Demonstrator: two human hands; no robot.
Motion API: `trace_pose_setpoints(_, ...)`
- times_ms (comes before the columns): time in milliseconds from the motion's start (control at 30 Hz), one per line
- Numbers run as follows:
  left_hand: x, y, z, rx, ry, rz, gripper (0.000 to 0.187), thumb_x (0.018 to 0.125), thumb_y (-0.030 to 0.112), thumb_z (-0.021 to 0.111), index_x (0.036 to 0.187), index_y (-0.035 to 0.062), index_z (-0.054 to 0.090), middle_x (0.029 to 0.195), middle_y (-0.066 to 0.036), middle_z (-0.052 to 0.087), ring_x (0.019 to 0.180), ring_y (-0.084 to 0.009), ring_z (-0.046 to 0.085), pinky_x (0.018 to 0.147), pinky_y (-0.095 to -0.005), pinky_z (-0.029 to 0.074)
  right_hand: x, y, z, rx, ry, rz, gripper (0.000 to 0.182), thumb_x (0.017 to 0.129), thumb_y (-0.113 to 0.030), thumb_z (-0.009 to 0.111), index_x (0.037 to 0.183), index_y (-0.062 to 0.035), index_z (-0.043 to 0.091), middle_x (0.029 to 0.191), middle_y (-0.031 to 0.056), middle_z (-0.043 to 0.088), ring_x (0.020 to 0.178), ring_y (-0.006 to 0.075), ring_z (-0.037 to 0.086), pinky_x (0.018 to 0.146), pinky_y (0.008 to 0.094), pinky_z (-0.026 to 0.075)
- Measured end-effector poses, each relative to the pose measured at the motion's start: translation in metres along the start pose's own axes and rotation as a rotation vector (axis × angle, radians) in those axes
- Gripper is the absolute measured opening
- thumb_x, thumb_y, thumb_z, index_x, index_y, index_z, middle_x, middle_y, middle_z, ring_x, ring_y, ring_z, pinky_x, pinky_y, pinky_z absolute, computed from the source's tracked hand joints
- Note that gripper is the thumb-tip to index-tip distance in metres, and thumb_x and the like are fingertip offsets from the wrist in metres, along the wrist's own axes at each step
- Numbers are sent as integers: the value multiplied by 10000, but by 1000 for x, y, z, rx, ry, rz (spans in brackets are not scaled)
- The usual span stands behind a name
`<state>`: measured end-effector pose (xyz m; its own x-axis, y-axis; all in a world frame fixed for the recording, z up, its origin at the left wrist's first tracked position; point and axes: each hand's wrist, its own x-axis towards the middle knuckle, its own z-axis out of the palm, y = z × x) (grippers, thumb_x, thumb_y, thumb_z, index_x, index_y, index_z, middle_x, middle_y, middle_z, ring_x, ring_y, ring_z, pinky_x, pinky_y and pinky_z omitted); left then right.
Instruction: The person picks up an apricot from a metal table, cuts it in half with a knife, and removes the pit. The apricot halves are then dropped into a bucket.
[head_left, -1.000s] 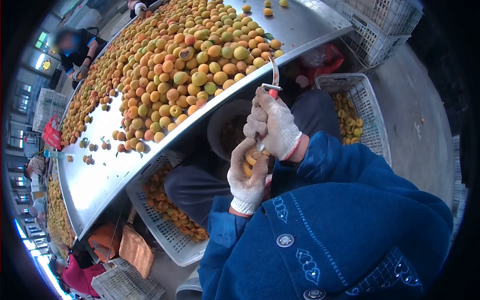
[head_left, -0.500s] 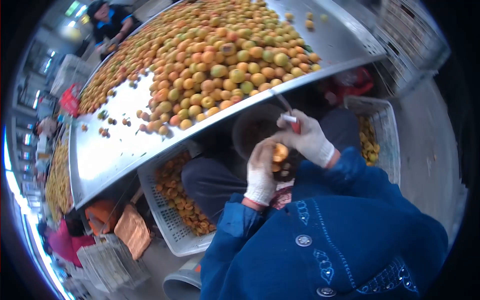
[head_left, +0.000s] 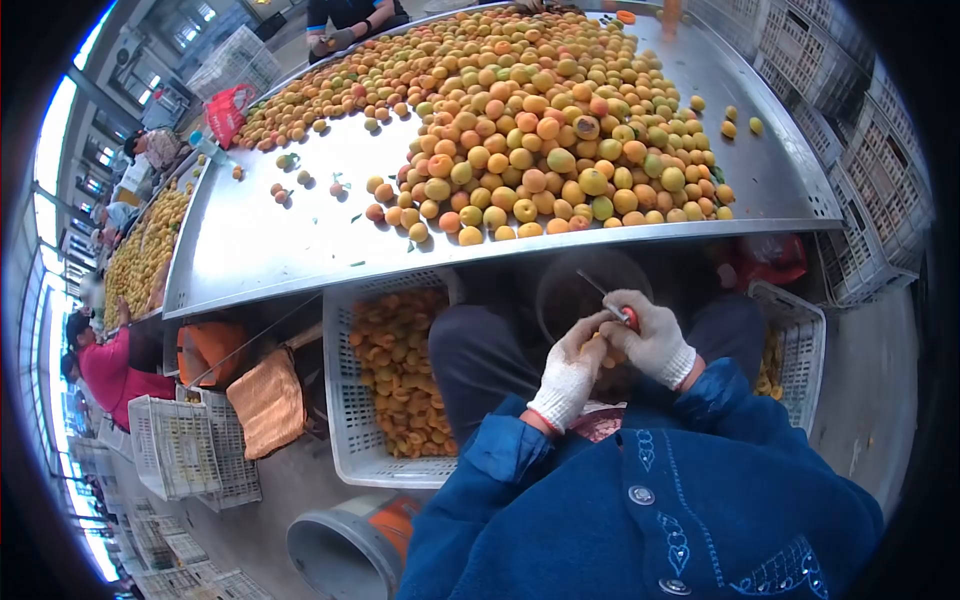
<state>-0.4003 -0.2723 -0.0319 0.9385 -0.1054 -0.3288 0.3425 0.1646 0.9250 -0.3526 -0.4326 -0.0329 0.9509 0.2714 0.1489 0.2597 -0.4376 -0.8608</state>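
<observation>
My left hand (head_left: 568, 378), in a white knitted glove, is closed around an apricot (head_left: 598, 338), mostly hidden by the fingers. My right hand (head_left: 652, 342), gloved the same way, grips a small knife (head_left: 629, 317) by its red handle. The blade points up and to the left, away from the fruit. Both hands meet over my lap, fingertips touching or nearly so. Just beyond them is a round bucket (head_left: 541, 300) between my knees, its contents too dark to make out.
A metal table (head_left: 300, 235) heaped with whole apricots (head_left: 535, 180) stands ahead. A white crate (head_left: 345, 440) of apricot halves is left of my knees, another crate (head_left: 815, 350) right. A grey bucket (head_left: 340, 560) lies tipped on the floor. Co-workers sit at the far side and left.
My head view has turned, so the table sits higher and level. My hands have drawn together; the cut orange face seen in my left hand is now mostly covered.
</observation>
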Motion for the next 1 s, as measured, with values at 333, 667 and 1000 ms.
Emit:
trace_pose_setpoints(333, 4, 3, -3, -154, -46, -65, 329, 926, 156, 505, 1219, 28, 581, 1018, -99, 628, 758, -135, 618, 670, -235, 521, 3, -6, 6, -57, 98, -22, 263, 869, -198, 687, 1065, -56, 583, 773, 136, 633, 724, 244, 658, 690, 322, 515)
trace_pose_setpoints(667, -35, 33, -112, -403, 396, 269, 282, 979, 181, 488, 1196, 12, 548, 919, -111, 605, 721, -196, 640, 642, -294, 537, 4, -3, 29, 171, -150, 246, 179, 928, -194, 616, 1000, -35, 573, 723, 60, 588, 701, 113, 558, 672, 281, 476)
trace_pose_setpoints(1000, 23, 55, -243, 466, 795, 490, 225, 899, 77, 598, 1094, -31, 622, 1042, -114, 648, 972, -185, 611, 892, -297, 479, -8, 12, 9, 149, -141, 240, 134, 893, -139, 610, 977, -36, 595, 713, 48, 579, 672, 108, 550, 646, 275, 470)
